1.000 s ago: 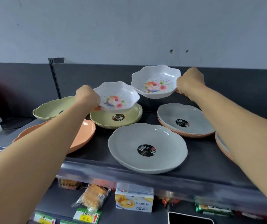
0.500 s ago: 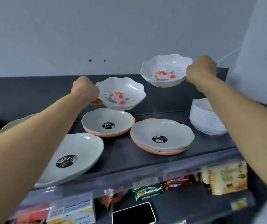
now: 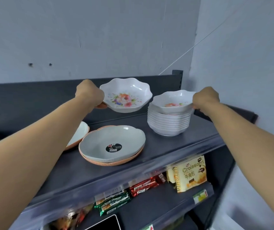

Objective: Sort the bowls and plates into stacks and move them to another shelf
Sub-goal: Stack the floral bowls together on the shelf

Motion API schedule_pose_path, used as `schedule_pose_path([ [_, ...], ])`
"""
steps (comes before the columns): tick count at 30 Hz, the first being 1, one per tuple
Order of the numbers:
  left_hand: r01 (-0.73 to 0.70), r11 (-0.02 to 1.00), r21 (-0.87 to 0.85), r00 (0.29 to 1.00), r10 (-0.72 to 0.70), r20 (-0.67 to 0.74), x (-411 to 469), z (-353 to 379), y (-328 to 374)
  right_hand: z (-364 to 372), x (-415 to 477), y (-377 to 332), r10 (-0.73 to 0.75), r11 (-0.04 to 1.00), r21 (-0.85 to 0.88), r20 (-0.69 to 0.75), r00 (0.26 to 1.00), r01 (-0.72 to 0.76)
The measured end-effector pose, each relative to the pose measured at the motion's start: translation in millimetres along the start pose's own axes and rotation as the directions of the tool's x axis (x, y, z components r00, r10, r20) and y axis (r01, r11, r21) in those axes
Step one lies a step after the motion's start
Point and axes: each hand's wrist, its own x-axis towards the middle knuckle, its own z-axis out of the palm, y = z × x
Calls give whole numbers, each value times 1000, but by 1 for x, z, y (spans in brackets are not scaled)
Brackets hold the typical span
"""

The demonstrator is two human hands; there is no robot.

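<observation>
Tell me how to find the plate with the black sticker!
Look along the dark top shelf, left of the tall white bowl stack. The grey plate lies on an orange plate; only it shows a round black sticker.

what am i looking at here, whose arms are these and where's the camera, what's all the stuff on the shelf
No machine here: these are a person's two bare arms, filmed by a wide-angle camera worn on their head, looking forward and down. The left hand holds a white flowered bowl in the air by its rim. The right hand has its grip on a second flowered bowl, which is on top of a stack of white bowls on the dark shelf. Also on that shelf: a grey plate lying on an orange one, and part of another plate behind the left arm. The lower shelf holds snack packets.
</observation>
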Motion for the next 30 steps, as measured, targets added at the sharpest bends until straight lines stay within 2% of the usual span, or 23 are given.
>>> schedule_pose_path([
  [11,3,1000,-27,1000,-3,19,-3,35,26,17,19,19,3,1000,28,198,980,-9],
  [22,-9,1000,-23,992,12,127,-1,93,61,0,48,31,-55,994,105,114,992,43],
  [30,13,1000,-23,971,-8,240,0,138,80,-11,62,34,-114,986,131,120,986,99],
])
